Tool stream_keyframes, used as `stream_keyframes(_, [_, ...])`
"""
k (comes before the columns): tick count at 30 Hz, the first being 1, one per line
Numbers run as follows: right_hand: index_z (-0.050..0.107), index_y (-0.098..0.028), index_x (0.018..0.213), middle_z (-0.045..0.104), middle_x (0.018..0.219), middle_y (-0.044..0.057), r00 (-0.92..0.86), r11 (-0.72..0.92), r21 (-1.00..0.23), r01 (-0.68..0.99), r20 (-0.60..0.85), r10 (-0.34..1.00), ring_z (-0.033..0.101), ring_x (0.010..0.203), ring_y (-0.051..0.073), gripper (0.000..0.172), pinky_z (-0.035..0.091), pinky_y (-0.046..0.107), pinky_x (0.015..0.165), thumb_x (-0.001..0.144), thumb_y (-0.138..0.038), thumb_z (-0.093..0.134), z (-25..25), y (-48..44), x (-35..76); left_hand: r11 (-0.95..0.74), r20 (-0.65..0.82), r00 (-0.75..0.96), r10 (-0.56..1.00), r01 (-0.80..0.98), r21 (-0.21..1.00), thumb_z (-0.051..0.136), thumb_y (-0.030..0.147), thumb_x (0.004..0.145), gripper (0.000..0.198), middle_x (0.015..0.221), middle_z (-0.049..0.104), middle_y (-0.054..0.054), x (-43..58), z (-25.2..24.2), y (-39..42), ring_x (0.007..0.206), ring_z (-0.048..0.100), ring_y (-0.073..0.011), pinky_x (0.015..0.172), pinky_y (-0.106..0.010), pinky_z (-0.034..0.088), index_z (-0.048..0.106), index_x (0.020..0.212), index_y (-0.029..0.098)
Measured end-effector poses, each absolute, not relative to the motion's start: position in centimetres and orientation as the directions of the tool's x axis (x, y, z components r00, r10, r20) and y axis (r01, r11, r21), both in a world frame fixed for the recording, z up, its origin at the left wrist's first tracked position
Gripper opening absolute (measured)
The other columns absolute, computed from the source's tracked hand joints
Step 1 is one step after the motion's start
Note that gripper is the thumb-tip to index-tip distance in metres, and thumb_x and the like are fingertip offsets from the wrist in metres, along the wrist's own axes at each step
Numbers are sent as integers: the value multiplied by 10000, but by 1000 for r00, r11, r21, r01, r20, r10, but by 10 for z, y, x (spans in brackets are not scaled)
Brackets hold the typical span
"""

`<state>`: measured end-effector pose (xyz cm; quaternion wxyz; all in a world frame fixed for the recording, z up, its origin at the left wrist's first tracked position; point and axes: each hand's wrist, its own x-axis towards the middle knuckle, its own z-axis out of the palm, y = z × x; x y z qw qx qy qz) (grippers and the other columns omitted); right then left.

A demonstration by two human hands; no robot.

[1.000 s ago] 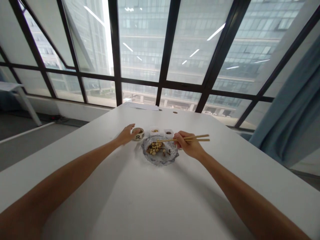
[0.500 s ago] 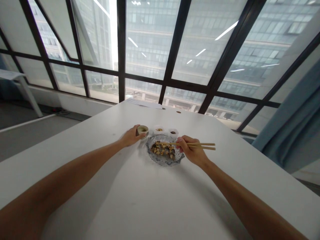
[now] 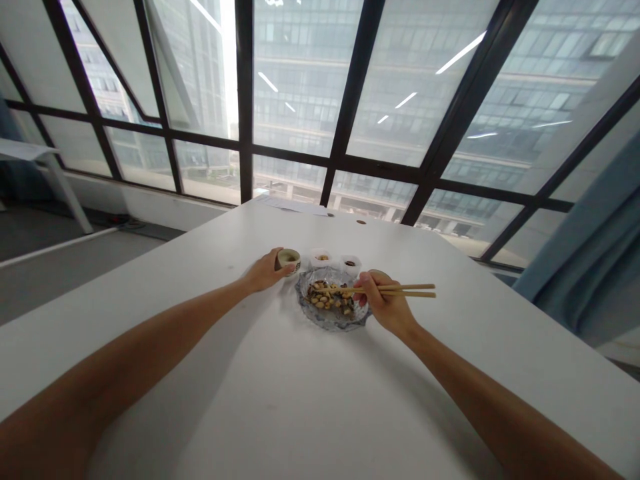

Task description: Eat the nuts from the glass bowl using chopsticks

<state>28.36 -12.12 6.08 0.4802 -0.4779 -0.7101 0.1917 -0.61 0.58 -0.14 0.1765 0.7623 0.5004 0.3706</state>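
Note:
My left hand point(image 3: 267, 270) is closed around a small greenish ceramic cup point(image 3: 289, 256), which stands upright at the left edge of a clear glass dish point(image 3: 333, 325). In the dish lies a loose pile of nuts and darker seeds or shells point(image 3: 326, 300), too small to name exactly. A pair of wooden chopsticks point(image 3: 410, 289) is gripped in my right hand point(image 3: 383, 300) over the dish's right side. Their tips point left and reach into the pile; whether they pinch a piece I cannot tell.
Behind the dish stand two small white containers, the left container point(image 3: 321, 259) with pale pieces and the right container point(image 3: 351, 265) with dark ones. A round rim point(image 3: 381, 274) shows partly behind my right hand. Papers point(image 3: 293, 205) lie at the white table's point(image 3: 280, 400) far end, by the windows.
The chopstick tips have dipped slightly lower into the pile. The round rim behind my right hand now shows. My left hand keeps the cup in place; the whole view has shifted slightly.

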Motion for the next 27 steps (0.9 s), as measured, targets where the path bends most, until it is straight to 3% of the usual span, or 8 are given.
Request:
stream_keyframes(5, [620, -228, 633, 655, 566, 46, -166, 509, -658, 555, 512, 843, 600, 495, 175, 594, 492, 305, 503, 898, -732, 449, 61, -121, 283, -438, 390, 222, 894, 624, 648, 588, 671, 816, 761, 1248, 664, -123, -6, -1, 5, 1121, 648, -289, 983, -395, 492, 480, 1394, 188])
stream_keyframes(15, [650, -238, 695, 694, 615, 55, -164, 431, -778, 456, 403, 901, 632, 517, 195, 566, 523, 325, 505, 832, -771, 517, 56, -113, 287, -431, 388, 214, 896, 630, 646, 587, 688, 807, 769, 1240, 671, -123, -6, -1, 6, 1118, 651, -297, 985, -399, 491, 494, 1387, 192])
stream_keyframes(27, [626, -242, 652, 691, 639, 63, -179, 456, -740, 495, 427, 886, 644, 553, 198, 541, 531, 329, 524, 875, -719, 505, 51, -114, 291, -438, 394, 220, 892, 630, 641, 582, 667, 819, 742, 1244, 661, -124, -5, -1, 6, 1114, 645, -288, 977, -402, 492, 485, 1383, 195])
